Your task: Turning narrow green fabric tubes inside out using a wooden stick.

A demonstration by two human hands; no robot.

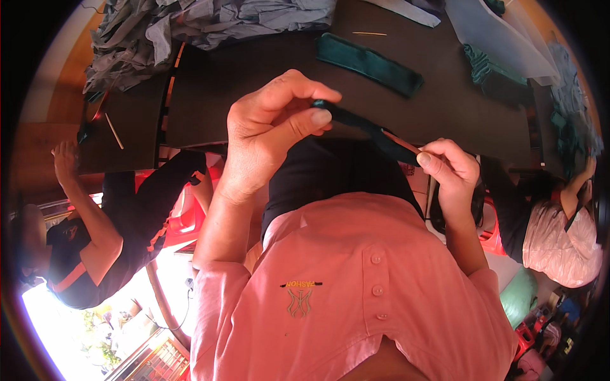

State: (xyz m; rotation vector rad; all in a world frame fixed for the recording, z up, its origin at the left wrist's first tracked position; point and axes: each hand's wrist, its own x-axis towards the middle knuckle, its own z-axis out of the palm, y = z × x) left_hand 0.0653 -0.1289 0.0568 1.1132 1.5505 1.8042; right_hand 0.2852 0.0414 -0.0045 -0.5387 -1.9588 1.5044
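Note:
My left hand [264, 124] pinches one end of a narrow dark green fabric strip [357, 120] between thumb and fingers, raised over the table's near edge. The strip stretches across to my right hand [452, 171], which is closed around a thin wooden stick [400, 141]. The stick lies along the strip's right part; whether it is inside the fabric I cannot tell. Beyond my hands, a wider dark green velvet strip [370, 65] lies flat on the dark table [235, 89].
A big heap of grey fabric pieces [210, 28] covers the far left. Another thin stick [370, 33] lies at the back. Folded green fabric [492, 73] and a translucent sheet [502, 41] are at right. One person [82, 247] sits at left, another [562, 235] at right.

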